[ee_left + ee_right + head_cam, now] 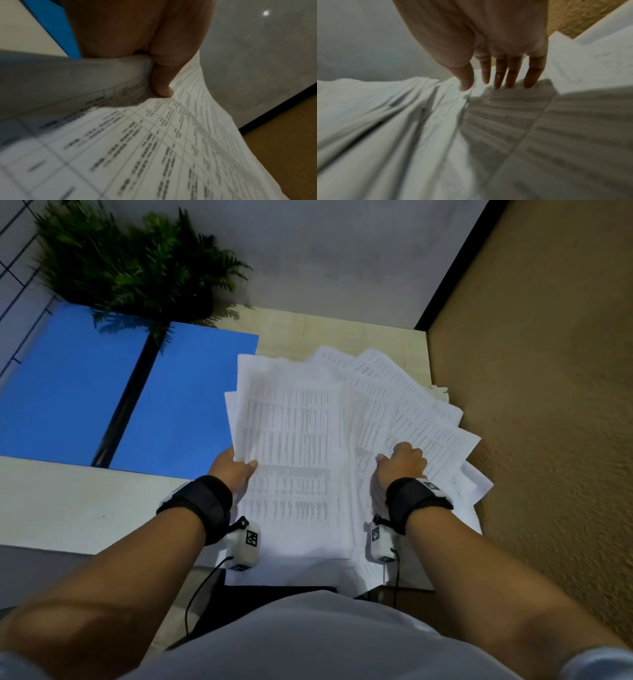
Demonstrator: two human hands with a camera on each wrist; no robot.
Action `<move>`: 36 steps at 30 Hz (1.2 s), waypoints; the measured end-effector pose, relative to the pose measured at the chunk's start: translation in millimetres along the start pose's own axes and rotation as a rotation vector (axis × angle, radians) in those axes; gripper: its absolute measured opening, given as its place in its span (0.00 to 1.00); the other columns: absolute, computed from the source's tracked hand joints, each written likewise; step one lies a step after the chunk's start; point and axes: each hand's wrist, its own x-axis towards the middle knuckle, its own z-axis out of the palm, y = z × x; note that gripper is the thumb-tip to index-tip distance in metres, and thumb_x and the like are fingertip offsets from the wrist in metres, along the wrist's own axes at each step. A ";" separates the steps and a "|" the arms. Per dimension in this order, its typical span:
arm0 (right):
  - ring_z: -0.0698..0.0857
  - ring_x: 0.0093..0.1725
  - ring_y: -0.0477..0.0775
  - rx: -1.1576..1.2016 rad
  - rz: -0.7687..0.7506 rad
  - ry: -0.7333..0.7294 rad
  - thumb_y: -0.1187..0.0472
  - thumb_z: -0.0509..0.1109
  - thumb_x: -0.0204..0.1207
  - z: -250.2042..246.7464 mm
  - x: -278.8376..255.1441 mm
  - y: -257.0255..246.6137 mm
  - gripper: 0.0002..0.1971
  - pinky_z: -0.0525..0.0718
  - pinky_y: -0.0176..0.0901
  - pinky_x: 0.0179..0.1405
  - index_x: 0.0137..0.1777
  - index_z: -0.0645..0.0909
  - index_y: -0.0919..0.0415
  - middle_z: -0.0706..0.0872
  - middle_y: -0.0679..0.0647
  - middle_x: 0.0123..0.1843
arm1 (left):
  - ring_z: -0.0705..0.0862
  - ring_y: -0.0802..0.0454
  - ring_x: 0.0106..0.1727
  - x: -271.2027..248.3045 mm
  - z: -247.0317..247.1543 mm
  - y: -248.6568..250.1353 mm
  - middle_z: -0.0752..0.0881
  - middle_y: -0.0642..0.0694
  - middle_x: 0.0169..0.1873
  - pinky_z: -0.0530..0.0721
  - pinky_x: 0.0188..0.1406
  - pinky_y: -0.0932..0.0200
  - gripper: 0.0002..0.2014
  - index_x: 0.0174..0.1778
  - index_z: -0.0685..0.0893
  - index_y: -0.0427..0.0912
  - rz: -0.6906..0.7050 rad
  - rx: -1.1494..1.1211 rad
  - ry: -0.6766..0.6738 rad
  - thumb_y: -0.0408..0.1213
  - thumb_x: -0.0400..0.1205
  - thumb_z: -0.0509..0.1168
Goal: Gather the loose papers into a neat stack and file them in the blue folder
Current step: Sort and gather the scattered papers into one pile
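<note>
Printed white papers (294,446) lie in a loose pile on the desk, with several sheets fanned out to the right (421,412). My left hand (239,465) grips the pile's left edge; the left wrist view shows its thumb (163,86) pressed on the top sheet (154,148) and the other fingers hidden beneath. Straight fingers (498,75) of my right hand (400,457) press their tips onto the fanned sheets (513,121). The blue folder (102,392) lies flat and open to the left of the papers, its black spine (126,398) running down its middle.
A green potted fern (137,268) stands at the back left, overhanging the folder's top. The light wooden desk (342,333) ends at a tan textured wall (548,405) on the right. Some sheets hang past the desk's right edge (479,484). A white ledge (68,508) sits near left.
</note>
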 end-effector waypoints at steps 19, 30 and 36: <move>0.78 0.42 0.49 0.490 -0.102 -0.195 0.72 0.66 0.80 -3.9 -5.7 22.0 0.05 0.74 0.33 0.36 0.49 0.81 0.64 0.80 0.53 0.41 | 0.84 0.39 0.65 15.3 22.3 17.8 0.87 0.41 0.61 0.78 0.70 0.44 0.17 0.66 0.81 0.43 0.085 -0.071 -0.137 0.25 0.83 0.66; 0.75 0.71 0.60 0.531 0.138 -0.123 0.67 0.52 0.87 -0.8 -12.8 27.0 0.15 0.68 0.43 0.72 0.69 0.74 0.68 0.77 0.59 0.67 | 0.76 0.41 0.76 -10.2 24.3 1.5 0.77 0.50 0.72 0.71 0.77 0.44 0.29 0.81 0.67 0.39 0.030 0.051 -0.139 0.36 0.84 0.68; 0.66 0.82 0.56 0.767 0.089 -0.386 0.37 0.57 0.82 4.6 -38.8 5.5 0.38 0.57 0.53 0.82 0.83 0.59 0.62 0.67 0.54 0.82 | 0.83 0.42 0.66 -14.8 39.1 -10.8 0.84 0.44 0.67 0.78 0.71 0.45 0.24 0.74 0.75 0.39 0.082 0.199 -0.207 0.37 0.81 0.71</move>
